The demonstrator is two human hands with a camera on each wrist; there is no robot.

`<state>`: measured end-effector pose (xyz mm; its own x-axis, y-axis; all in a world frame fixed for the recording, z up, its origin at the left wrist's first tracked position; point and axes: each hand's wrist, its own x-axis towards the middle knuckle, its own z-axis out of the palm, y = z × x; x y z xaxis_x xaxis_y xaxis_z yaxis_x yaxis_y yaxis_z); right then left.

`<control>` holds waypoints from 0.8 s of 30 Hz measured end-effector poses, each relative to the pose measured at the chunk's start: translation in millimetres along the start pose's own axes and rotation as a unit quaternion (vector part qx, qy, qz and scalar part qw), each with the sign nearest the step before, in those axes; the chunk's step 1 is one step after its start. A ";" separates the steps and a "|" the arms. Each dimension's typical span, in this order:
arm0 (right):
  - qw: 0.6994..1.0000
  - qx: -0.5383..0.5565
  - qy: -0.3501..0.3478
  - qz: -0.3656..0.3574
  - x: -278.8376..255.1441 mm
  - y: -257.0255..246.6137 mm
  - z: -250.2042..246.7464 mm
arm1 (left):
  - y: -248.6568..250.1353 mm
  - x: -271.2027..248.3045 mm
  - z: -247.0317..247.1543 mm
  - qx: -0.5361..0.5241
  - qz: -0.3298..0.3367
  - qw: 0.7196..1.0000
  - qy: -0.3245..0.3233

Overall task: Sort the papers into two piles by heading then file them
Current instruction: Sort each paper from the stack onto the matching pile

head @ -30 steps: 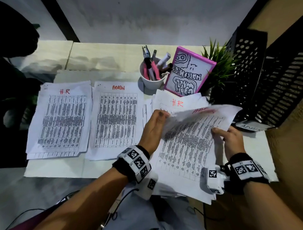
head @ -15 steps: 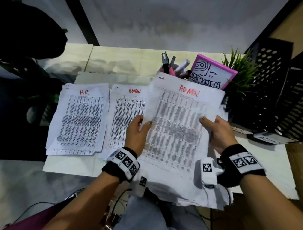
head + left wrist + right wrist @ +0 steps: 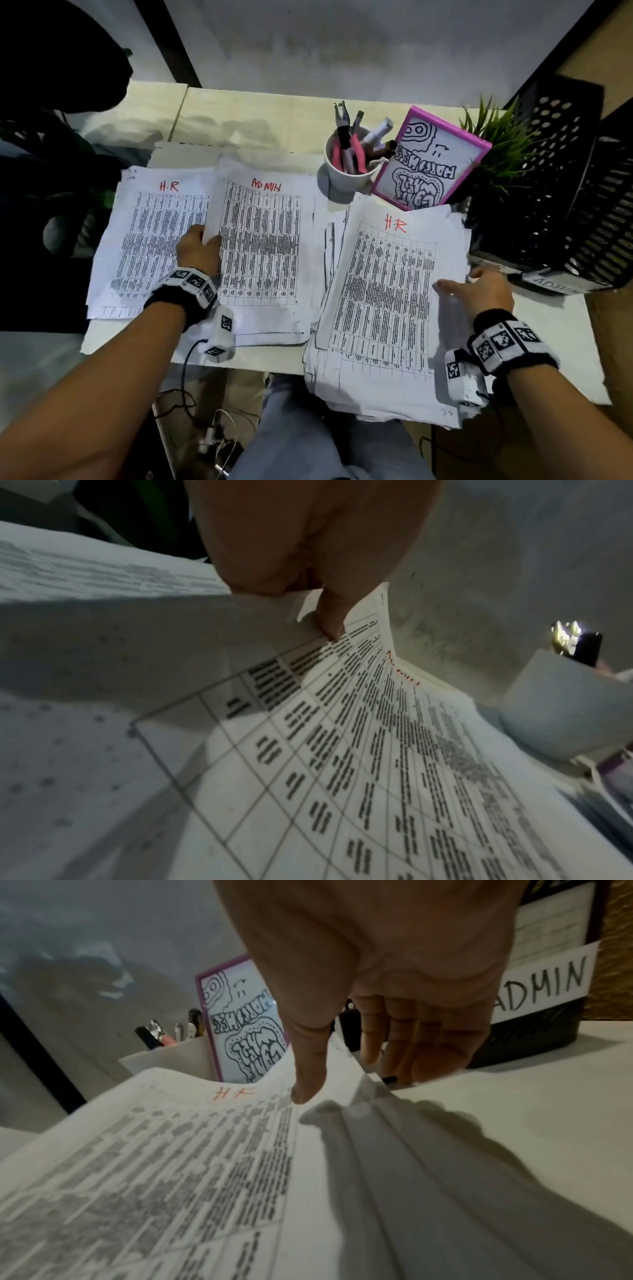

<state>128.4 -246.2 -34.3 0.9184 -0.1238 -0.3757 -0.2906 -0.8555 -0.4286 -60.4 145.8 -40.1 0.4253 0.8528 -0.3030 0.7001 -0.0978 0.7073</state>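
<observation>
We count three piles on the bench (image 3: 274, 113). Our left hand (image 3: 198, 247) pinches the ADMIN sheet (image 3: 263, 246), now lowered onto the ADMIN pile; our right hand (image 3: 479, 291), fingers relaxed, has released it and rests on the unsorted stack (image 3: 383, 291).

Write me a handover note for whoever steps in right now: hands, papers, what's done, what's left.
Left hand: pinches the left edge of an ADMIN sheet over the ADMIN pile, not yet released.
Right hand: open, thumb on the right edge of the unsorted stack, whose top sheet reads H.R.
H.R pile lies far left, ADMIN pile beside it.
Done: several sheets sorted into both piles.
Left: release the ADMIN sheet, sort the stack, then file; the black tray labelled ADMIN stands at right.
</observation>
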 end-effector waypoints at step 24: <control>0.981 0.104 0.056 -0.157 0.3 34.5 -3.0 | 57.2 -63.8 78.1 -0.038 0.264 0.964 -0.018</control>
<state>119.5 -277.3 -46.7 0.9916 0.0656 -0.1113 -0.0262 -0.7411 -0.6709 -2.6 45.8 -30.2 0.7309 0.6763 0.0917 0.3371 -0.4746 0.8131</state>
